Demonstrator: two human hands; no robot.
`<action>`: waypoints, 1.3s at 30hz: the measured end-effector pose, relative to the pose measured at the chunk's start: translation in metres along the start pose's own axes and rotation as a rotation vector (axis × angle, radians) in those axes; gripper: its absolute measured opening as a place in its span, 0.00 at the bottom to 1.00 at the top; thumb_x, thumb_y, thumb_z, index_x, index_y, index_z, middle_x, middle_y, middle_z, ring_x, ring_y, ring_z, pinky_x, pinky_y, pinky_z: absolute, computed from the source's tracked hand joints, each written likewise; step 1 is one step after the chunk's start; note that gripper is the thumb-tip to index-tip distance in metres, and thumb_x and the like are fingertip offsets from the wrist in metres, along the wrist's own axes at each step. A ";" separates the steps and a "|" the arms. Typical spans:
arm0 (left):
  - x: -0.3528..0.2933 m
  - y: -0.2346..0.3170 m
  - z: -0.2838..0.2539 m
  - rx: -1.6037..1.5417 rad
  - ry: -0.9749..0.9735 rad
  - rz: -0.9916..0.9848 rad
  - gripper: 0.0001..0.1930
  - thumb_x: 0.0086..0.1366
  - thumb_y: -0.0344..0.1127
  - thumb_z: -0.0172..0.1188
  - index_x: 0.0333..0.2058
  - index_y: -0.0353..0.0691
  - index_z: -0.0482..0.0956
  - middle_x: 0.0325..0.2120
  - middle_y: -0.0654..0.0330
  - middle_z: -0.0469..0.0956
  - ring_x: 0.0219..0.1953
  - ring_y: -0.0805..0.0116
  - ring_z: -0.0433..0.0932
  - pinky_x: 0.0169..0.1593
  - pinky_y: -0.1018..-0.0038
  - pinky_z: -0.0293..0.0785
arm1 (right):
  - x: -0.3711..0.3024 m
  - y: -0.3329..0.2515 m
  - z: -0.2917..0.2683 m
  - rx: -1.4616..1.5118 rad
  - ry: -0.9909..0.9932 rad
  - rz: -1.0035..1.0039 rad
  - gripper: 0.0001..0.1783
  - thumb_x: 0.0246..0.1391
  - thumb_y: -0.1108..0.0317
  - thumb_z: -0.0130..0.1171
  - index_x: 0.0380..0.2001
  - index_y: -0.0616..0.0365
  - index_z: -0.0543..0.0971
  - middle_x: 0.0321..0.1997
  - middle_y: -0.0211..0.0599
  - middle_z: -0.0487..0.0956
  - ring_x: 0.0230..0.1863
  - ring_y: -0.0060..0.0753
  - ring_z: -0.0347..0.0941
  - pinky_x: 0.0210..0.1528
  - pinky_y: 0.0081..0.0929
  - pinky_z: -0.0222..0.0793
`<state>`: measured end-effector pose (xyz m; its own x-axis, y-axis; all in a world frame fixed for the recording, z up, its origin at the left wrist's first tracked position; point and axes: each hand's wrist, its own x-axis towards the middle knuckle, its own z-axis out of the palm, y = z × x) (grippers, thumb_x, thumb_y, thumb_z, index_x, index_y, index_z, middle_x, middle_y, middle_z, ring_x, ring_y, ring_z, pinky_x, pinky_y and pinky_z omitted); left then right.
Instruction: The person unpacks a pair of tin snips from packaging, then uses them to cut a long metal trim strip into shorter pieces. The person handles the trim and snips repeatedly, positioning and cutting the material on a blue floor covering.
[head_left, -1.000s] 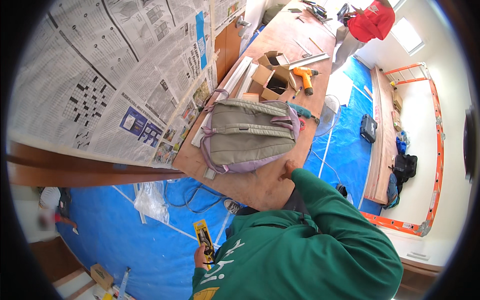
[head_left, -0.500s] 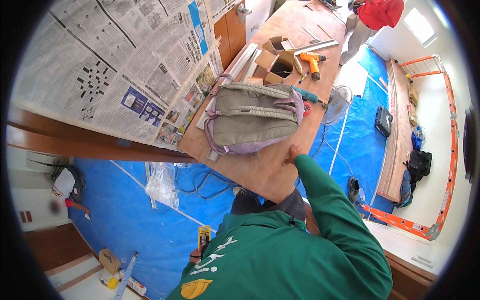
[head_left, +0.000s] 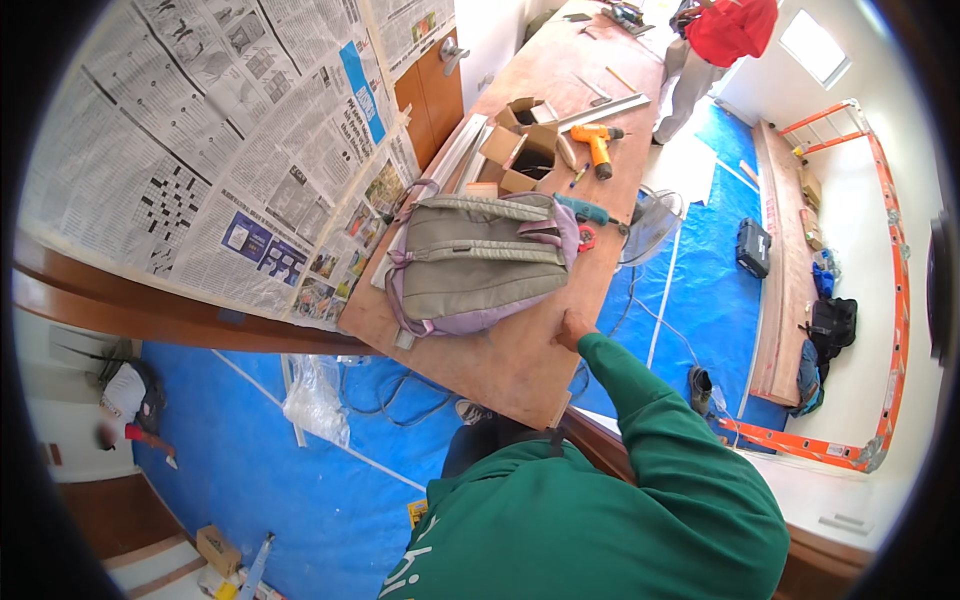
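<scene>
My right hand (head_left: 573, 328) rests on the plywood tabletop (head_left: 520, 375) near its right edge, fingers apart and nothing in them. Just left of it lies a grey-green backpack (head_left: 480, 265) with lilac trim, straps facing up. My left hand is hidden behind my green-sleeved body. A yellow object (head_left: 417, 512), its kind unclear, peeks out beside my torso on that side. Past the backpack are a teal power tool (head_left: 590, 210), a red round tool (head_left: 586, 238), an orange cordless drill (head_left: 597, 147) and open cardboard boxes (head_left: 525, 160).
White trim strips (head_left: 462, 150) lie along the table. A newspaper-covered door (head_left: 200, 130) stands at left. Blue sheeting (head_left: 330, 500) covers the floor, with cables and a fan (head_left: 655, 225). An orange ladder (head_left: 895, 300) stands right. One person (head_left: 740, 30) is beyond the table, another (head_left: 130, 400) at far left.
My view has shifted, and the table and backpack appear farther left and slightly lower. My left hand, seen with the yellow object before, has gone out of sight. The right hand stays on the table.
</scene>
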<state>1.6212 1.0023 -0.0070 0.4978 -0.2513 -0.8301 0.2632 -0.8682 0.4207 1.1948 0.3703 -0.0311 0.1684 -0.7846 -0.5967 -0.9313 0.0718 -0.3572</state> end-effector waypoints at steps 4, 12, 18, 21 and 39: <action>-0.046 -0.028 -0.009 -0.069 0.081 -0.060 0.21 0.71 0.58 0.63 0.47 0.46 0.84 0.35 0.60 0.85 0.31 0.63 0.84 0.27 0.60 0.77 | 0.003 -0.001 0.014 -0.064 -0.037 0.002 0.36 0.54 0.46 0.78 0.50 0.66 0.77 0.55 0.60 0.81 0.62 0.56 0.78 0.62 0.46 0.76; -0.110 -0.047 0.020 -0.523 0.360 -0.199 0.22 0.73 0.57 0.62 0.47 0.43 0.84 0.36 0.62 0.85 0.31 0.65 0.84 0.26 0.64 0.76 | 0.013 0.040 0.029 0.023 0.096 -0.152 0.51 0.45 0.55 0.83 0.61 0.80 0.69 0.59 0.69 0.79 0.63 0.68 0.75 0.65 0.52 0.73; -0.122 -0.059 0.032 -0.523 0.274 -0.231 0.26 0.71 0.60 0.63 0.48 0.40 0.85 0.37 0.60 0.86 0.35 0.65 0.85 0.27 0.62 0.76 | 0.038 0.046 0.025 -0.075 -0.005 -0.132 0.54 0.48 0.52 0.80 0.64 0.84 0.65 0.67 0.69 0.75 0.70 0.63 0.72 0.70 0.48 0.69; -0.115 -0.118 0.037 -0.416 0.349 -0.009 0.26 0.72 0.59 0.62 0.47 0.38 0.86 0.37 0.58 0.87 0.36 0.61 0.86 0.31 0.59 0.79 | 0.020 0.025 0.017 0.001 -0.098 -0.099 0.54 0.51 0.51 0.78 0.64 0.85 0.64 0.67 0.69 0.75 0.71 0.64 0.70 0.71 0.49 0.67; 0.082 -0.233 -0.191 -0.220 0.391 -0.203 0.35 0.69 0.67 0.65 0.38 0.30 0.84 0.30 0.53 0.84 0.31 0.59 0.82 0.35 0.57 0.78 | -0.143 -0.189 0.276 -0.345 -0.097 0.044 0.52 0.55 0.29 0.64 0.61 0.71 0.75 0.61 0.64 0.80 0.65 0.66 0.76 0.64 0.57 0.73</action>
<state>1.7582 1.2655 -0.1034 0.6803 0.1291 -0.7215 0.5339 -0.7617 0.3672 1.4360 0.6388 -0.0760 0.1399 -0.7223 -0.6772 -0.9898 -0.1209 -0.0754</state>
